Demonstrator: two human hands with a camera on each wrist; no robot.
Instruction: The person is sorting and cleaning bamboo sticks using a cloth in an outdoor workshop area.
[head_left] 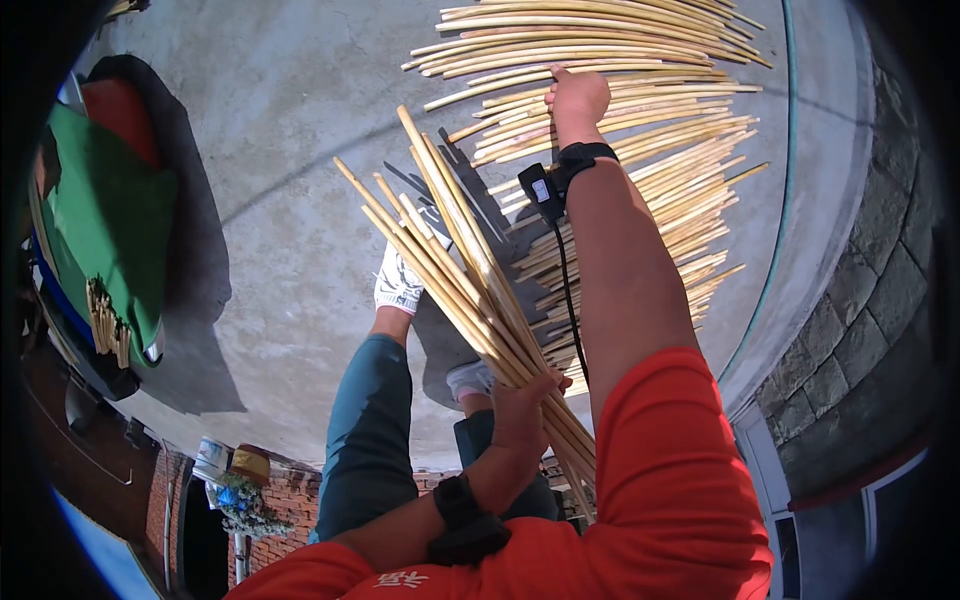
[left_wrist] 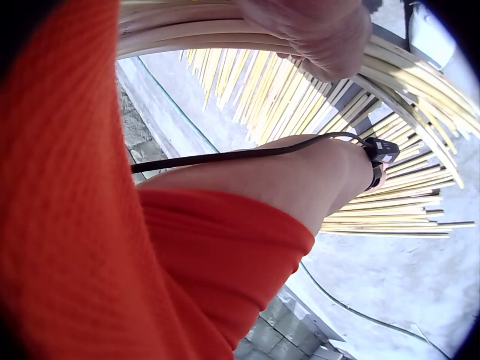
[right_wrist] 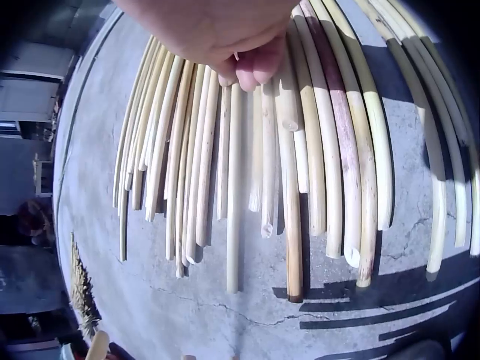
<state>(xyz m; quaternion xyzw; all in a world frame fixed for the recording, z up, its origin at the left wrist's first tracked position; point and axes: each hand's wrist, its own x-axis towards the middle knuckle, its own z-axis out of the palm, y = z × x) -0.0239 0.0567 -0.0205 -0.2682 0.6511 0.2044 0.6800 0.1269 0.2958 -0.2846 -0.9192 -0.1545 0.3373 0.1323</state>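
A bundle of long, pale peeled sticks (head_left: 462, 272) slants up from my lap, and my left hand (head_left: 522, 412) grips it near its lower end. The left wrist view shows the fingers (left_wrist: 326, 56) wrapped round the bundle. My right hand (head_left: 580, 98) reaches out to more peeled sticks (head_left: 570, 50) spread side by side on the ground. In the right wrist view its curled fingers (right_wrist: 259, 69) pinch at one stick (right_wrist: 234, 187), partly blurred, among the others. The pinch itself is mostly hidden under the hand.
Concrete ground (head_left: 280, 90) lies under the sticks. A green hose (head_left: 788, 150) runs along their right side. At the left a green cloth (head_left: 105, 210) covers a pile, with short sticks (head_left: 107, 325) on it. My shoe (head_left: 398, 275) stands below the bundle. A cable (head_left: 570, 290) hangs from the right wrist.
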